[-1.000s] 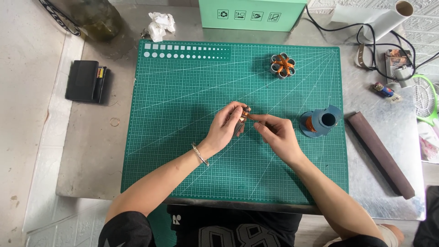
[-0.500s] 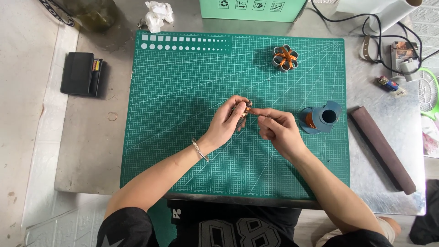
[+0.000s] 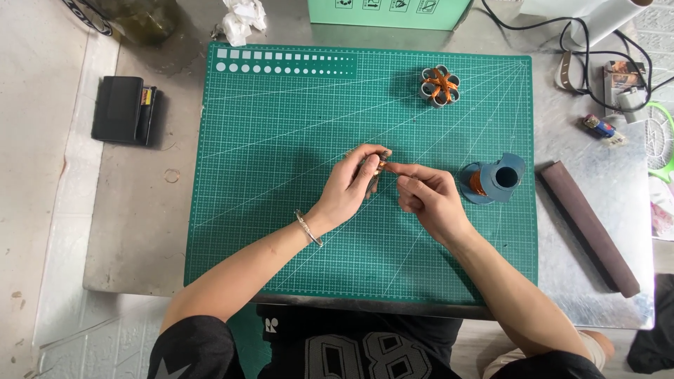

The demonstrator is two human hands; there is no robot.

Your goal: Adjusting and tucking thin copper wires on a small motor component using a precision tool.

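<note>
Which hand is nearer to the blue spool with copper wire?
Right. The right hand lies just left of the blue spool; the left hand is farther left, beyond it.

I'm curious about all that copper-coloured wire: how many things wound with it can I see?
2 clearly: a round grey cluster wrapped with copper-coloured wire on the green mat's upper part, and a blue-grey spool beside the right hand. A small piece between both hands may be a third; fingers hide it.

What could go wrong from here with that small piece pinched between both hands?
1. The small piece is pinched only by the fingertips of the left hand and right hand, above the mat; it might slip.
2. The spool lies close to the right hand; a sideways move may knock it.
</note>
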